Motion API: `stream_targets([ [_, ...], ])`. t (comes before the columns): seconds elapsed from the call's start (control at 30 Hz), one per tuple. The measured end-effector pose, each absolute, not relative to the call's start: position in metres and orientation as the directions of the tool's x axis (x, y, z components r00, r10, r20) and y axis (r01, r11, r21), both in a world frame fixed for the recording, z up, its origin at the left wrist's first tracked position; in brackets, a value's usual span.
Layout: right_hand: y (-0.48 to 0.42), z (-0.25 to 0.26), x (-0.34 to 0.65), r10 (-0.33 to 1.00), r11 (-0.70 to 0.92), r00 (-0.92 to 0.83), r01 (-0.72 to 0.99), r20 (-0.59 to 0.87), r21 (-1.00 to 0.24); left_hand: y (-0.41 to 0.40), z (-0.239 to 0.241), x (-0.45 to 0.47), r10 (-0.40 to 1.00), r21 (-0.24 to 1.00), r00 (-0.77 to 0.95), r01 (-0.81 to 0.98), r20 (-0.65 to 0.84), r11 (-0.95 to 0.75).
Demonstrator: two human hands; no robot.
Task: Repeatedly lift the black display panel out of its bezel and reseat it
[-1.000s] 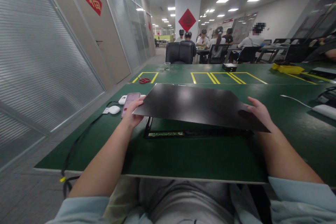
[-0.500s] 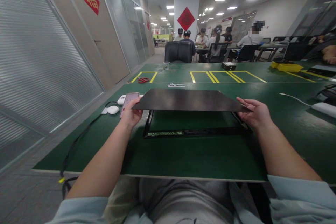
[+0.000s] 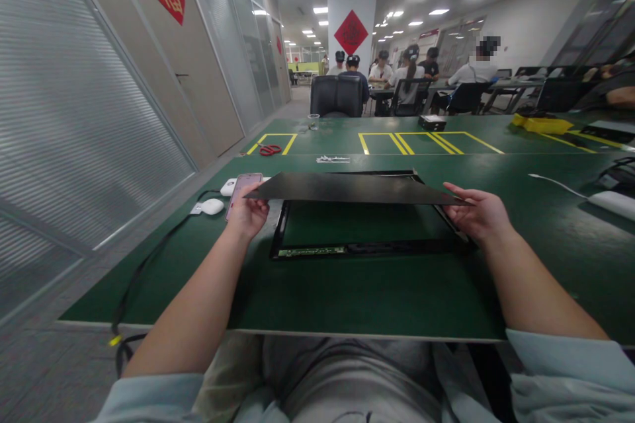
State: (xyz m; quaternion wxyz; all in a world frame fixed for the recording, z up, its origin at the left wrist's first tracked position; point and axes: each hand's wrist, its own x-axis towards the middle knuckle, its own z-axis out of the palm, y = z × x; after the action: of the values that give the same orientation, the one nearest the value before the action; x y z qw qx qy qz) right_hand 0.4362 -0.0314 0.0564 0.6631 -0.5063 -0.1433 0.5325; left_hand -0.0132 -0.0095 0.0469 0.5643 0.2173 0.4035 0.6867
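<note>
A thin black panel hangs nearly level above a black rectangular frame that lies flat on the green table. My left hand grips the panel's left edge, fingers curled under it. At the right edge my right hand holds the panel with thumb on top and fingers beneath. A narrow circuit strip runs along the frame's near side. The frame's far edge shows just past the panel.
A phone and white adapters with a black cable lie left of my left hand. Red scissors, a cup, a black box and a yellow item sit farther back. A white cable lies right. Several people sit at far tables.
The panel's near edge has risen, so the panel went from tilted toward me to almost flat, and it sits lower over the frame. Both hands kept their hold.
</note>
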Motion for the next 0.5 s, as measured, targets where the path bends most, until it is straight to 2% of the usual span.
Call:
stream_targets([
  [0.23, -0.032, 0.057, 0.442, 0.904, -0.078, 0.294, -0.599, -0.31, -0.797, -0.012, 0.048, -0.012, 0.951, 0.798, -0.257, -0.602, -0.171, -0.019],
  [0.5, -0.03, 0.053, 0.445, 0.922, -0.04, 0.274, -0.638, -0.275, -0.769, -0.015, 0.051, -0.008, 0.952, 0.791, -0.248, -0.612, -0.179, -0.01],
])
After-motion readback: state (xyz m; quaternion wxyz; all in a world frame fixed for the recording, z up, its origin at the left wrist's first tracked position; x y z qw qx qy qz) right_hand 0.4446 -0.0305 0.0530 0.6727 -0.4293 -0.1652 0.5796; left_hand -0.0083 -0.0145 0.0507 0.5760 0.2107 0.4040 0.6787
